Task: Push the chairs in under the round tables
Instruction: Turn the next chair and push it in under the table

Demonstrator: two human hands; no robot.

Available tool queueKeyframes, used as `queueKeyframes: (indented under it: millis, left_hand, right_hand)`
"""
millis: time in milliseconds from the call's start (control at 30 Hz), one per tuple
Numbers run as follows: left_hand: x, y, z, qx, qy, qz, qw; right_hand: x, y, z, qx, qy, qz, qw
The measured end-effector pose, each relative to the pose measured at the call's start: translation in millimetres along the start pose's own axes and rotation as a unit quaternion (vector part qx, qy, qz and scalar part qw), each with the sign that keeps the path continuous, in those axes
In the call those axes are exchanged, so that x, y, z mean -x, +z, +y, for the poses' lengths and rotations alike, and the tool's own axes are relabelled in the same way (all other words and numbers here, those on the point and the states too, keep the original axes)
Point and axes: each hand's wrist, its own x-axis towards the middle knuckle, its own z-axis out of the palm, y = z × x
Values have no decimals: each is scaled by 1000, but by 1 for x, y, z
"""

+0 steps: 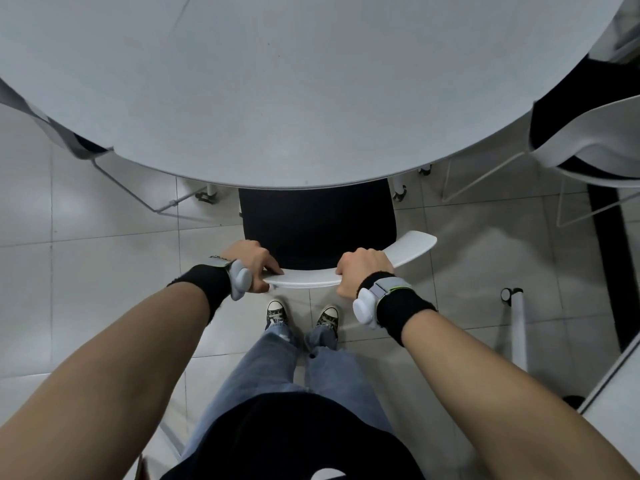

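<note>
A large round grey table [277, 91] fills the upper part of the view. Directly below its near edge stands a chair [317, 226] with a black seat and a curved white backrest [304, 279]. The front of the seat is hidden under the tabletop. My left hand [254, 265] grips the left end of the backrest. My right hand [362, 270] grips it right of the middle, and the backrest's right tip sticks out past that hand. Both wrists carry black bands with grey devices. My feet stand just behind the chair.
A second white chair with a black seat [588, 140] stands at the table's right side, partly under it. Another chair's frame [79, 143] shows at the left edge. Castered table legs [398, 194] sit beneath the rim. A white post [517, 327] rises at right. The floor is pale tile.
</note>
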Motion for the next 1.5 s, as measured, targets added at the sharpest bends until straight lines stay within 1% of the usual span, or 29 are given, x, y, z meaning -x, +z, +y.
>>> queueKeyframes:
  millis: [267,533,867,1233,1500]
  left_hand:
    - [-4,-6,-7,9,9,0,1000]
    - [-18,-35,-25,6,6,61,998]
    - [-33,-45,-38,4,31,35,999]
    - [-44,-51,-47,15,43,53,998]
    - [-71,-91,-67,8,33,82,996]
  right_hand:
    - [-3,-5,-3,-4,19,3,1000]
    - [-23,-33,-4,-14,36,17,999]
    - [-35,-45,-3,-2,47,-6,999]
    - [-45,-51,0,-6,55,1,998]
    - [-83,-84,10,-14,61,19,998]
